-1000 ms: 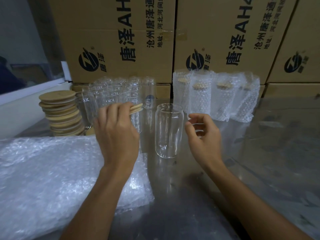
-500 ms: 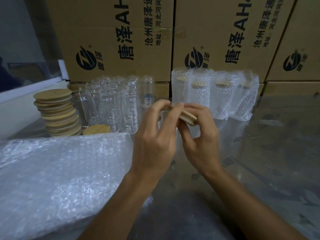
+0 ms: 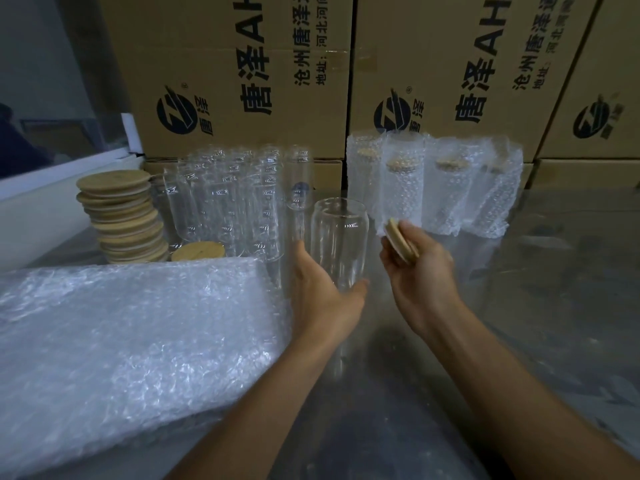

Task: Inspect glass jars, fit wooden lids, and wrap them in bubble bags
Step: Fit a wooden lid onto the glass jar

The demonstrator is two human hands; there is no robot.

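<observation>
A clear glass jar (image 3: 338,237) stands upright and lidless on the metal table (image 3: 519,306). My left hand (image 3: 320,289) reaches around its base, thumb on the left and fingers curving at the front, touching the glass. My right hand (image 3: 420,271) holds a round wooden lid (image 3: 401,241) tilted on edge, just right of the jar's mouth. A flat pile of bubble bags (image 3: 131,341) lies at the left.
Several bare jars (image 3: 239,199) stand at the back, with a stack of wooden lids (image 3: 123,216) and one loose lid (image 3: 198,251) to their left. Several lidded jars wrapped in bubble bags (image 3: 433,188) stand at the back right. Cardboard boxes (image 3: 242,71) wall off the rear.
The lid passed from my left hand to my right. My left hand dropped to the jar's base; my right moved to the right with the lid.
</observation>
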